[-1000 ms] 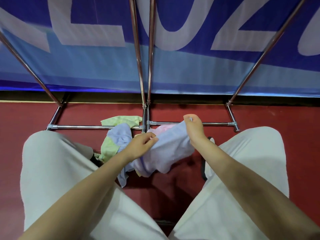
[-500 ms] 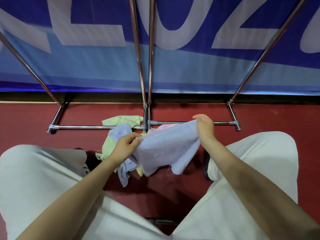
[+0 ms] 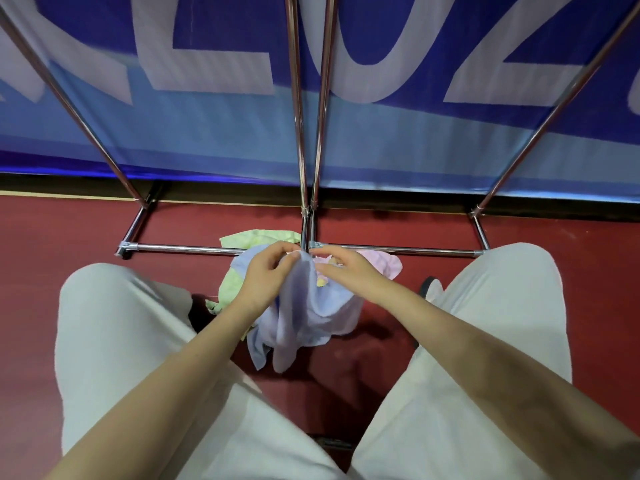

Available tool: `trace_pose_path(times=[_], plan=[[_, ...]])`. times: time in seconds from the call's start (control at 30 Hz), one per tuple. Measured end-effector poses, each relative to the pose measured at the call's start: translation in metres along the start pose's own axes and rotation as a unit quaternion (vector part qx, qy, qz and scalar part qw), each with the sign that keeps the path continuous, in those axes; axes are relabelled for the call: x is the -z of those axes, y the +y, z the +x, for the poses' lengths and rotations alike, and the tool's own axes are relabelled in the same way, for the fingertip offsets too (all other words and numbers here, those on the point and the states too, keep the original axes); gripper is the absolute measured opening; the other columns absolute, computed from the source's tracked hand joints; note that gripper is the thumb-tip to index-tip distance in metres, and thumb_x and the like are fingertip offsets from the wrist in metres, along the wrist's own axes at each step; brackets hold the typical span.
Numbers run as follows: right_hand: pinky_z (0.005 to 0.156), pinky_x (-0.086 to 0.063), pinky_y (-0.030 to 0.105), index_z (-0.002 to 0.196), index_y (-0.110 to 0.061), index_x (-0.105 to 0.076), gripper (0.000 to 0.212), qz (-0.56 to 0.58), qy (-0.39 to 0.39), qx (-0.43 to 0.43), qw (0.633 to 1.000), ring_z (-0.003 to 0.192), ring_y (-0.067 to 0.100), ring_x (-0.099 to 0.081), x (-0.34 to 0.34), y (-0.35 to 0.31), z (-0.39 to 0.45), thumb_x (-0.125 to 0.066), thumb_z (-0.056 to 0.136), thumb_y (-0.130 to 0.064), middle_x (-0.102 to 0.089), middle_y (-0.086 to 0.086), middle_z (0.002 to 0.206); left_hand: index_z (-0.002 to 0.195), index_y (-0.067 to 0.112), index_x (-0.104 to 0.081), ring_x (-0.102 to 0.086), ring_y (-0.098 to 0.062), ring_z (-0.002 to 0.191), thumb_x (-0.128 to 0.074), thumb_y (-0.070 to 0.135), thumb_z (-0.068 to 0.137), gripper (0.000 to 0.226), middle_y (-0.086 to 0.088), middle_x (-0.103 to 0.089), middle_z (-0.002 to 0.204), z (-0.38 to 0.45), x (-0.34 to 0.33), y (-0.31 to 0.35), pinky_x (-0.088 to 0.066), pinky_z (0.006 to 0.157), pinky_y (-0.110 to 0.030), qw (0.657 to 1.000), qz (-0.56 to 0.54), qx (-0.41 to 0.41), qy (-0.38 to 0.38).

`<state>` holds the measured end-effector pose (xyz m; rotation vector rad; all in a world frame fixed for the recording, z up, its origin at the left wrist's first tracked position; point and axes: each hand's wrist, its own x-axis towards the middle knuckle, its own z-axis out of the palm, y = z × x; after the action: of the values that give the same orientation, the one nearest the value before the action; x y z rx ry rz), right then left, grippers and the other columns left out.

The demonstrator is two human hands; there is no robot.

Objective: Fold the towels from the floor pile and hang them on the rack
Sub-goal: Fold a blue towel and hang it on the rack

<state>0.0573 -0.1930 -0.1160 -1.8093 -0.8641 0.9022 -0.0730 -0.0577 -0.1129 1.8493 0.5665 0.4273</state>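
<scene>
Two hands together at lavender towel (image 3: 304, 317) top edge, left hand (image 3: 265, 278) and right hand (image 3: 346, 271) both pinching it, towel pile (image 3: 239, 239) on red floor (image 3: 52, 237) beneath, chrome rack (image 3: 194, 250) base behind

rack bars (image 3: 391, 250) beyond, knees (image 3: 114, 306) flanking

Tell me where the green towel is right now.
In the head view the green towel lies on the red floor left of centre, partly under the lavender towel held by both hands, beside the rack's base bar.
</scene>
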Motion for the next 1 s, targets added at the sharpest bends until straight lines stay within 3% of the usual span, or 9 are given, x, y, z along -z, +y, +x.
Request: trace_pose_path(times=[0.07,0.17,0.23,0.3,0.4,0.53,0.7,0.8,1.0], plan=[[0.097,-0.045,0.034,0.110,-0.030,-0.063,0.022,0.006,0.028,0.034,0.999,0.104,0.027,-0.060,-0.005,-0.005,0.006,-0.060,0.093,-0.015,-0.066,0.004,0.116,0.096,0.007,-0.066,-0.060,-0.005,0.087,-0.053,0.008,0.097,0.013,0.000,-0.068,0.094,0.001,0.000,0.005,-0.044,0.082,-0.013,1.000,-0.011,-0.010,0.004],[0.088,-0.044,0.021,0.093,-0.022,-0.064,0.011,0.000,0.041,0.046,0.998,0.091,0.006,-0.058,-0.009,-0.009,0.013,-0.060,0.092,-0.012,-0.065,-0.006,0.096,0.099,0.007,-0.066,-0.060,-0.004,0.085,-0.054,0.011,0.098,0.013,0.002,-0.068,0.093,0.001,0.002,0.008,-0.045,0.080,-0.014,0.999,-0.031,-0.003,0.013],[0.077,-0.041,0.014,0.078,-0.024,-0.061,0.020,-0.004,0.054,0.056,0.997,0.075,-0.004,-0.053,-0.012,-0.012,0.017,-0.059,0.091,-0.009,-0.060,-0.014,0.077,0.098,0.007,-0.066,-0.059,-0.003,0.083,-0.054,0.012,0.098,0.013,0.003,-0.067,0.092,0.001,0.005,0.008,-0.044,0.078,-0.013,0.999,-0.026,-0.002,0.020],[0.072,-0.039,0.013,0.074,-0.025,-0.058,0.024,-0.009,0.077,0.063,0.995,0.071,-0.005,-0.051,-0.013,-0.014,0.019,-0.058,0.091,-0.008,-0.057,-0.015,0.070,0.096,0.011,-0.065,-0.058,-0.001,0.081,-0.054,0.012,0.098,0.012,0.003,-0.066,0.090,0.001,0.008,0.007,-0.043,0.076,-0.012,1.000,-0.013,-0.005,0.019],[0.070,-0.038,0.020,0.085,-0.012,-0.061,0.010,-0.084,0.110,0.076,0.987,0.079,0.010,-0.053,-0.012,-0.016,0.022,-0.055,0.092,-0.010,-0.058,-0.009,0.079,0.096,0.016,-0.063,-0.052,0.005,0.068,-0.054,0.013,0.098,0.010,0.011,-0.059,0.077,-0.001,0.011,0.003,-0.039,0.067,-0.008,0.999,0.046,-0.015,-0.017],[0.073,-0.037,0.031,0.094,-0.003,-0.061,0.014,-0.120,0.204,0.065,0.969,0.080,0.018,-0.052,0.004,-0.010,0.026,-0.051,0.095,-0.012,-0.060,0.002,0.085,0.090,0.016,-0.065,-0.049,0.002,0.065,-0.056,0.021,0.098,0.012,0.009,-0.060,0.075,-0.003,0.012,-0.012,-0.036,0.064,-0.012,0.994,0.091,0.001,-0.060],[0.072,-0.035,0.026,0.100,-0.001,-0.061,0.019,-0.067,0.350,-0.054,0.933,0.086,0.020,-0.051,0.053,0.011,0.027,-0.045,0.095,-0.010,-0.057,0.005,0.093,0.074,0.030,-0.061,-0.050,0.003,0.066,-0.058,0.030,0.096,0.022,0.020,-0.060,0.069,-0.008,0.025,-0.027,-0.038,0.067,-0.015,0.990,0.109,0.034,-0.082],[0.072,-0.035,0.025,0.099,-0.003,-0.061,0.020,-0.027,0.399,-0.122,0.908,0.088,0.020,-0.051,0.077,0.032,0.022,-0.043,0.094,-0.009,-0.056,0.006,0.094,0.075,0.027,-0.062,-0.052,0.001,0.068,-0.056,0.039,0.087,0.018,0.019,-0.063,0.072,-0.012,0.036,-0.036,-0.040,0.070,-0.020,0.989,0.116,0.046,-0.077],[0.084,-0.043,0.034,0.110,-0.001,-0.063,0.027,-0.060,0.324,-0.190,0.925,0.098,0.028,-0.057,0.075,0.051,0.009,-0.044,0.094,-0.011,-0.063,0.015,0.109,0.081,0.032,-0.062,-0.056,0.006,0.074,-0.061,0.027,0.091,0.011,0.027,-0.064,0.081,-0.020,0.052,-0.051,-0.044,0.075,-0.022,0.991,0.126,0.049,-0.004]])
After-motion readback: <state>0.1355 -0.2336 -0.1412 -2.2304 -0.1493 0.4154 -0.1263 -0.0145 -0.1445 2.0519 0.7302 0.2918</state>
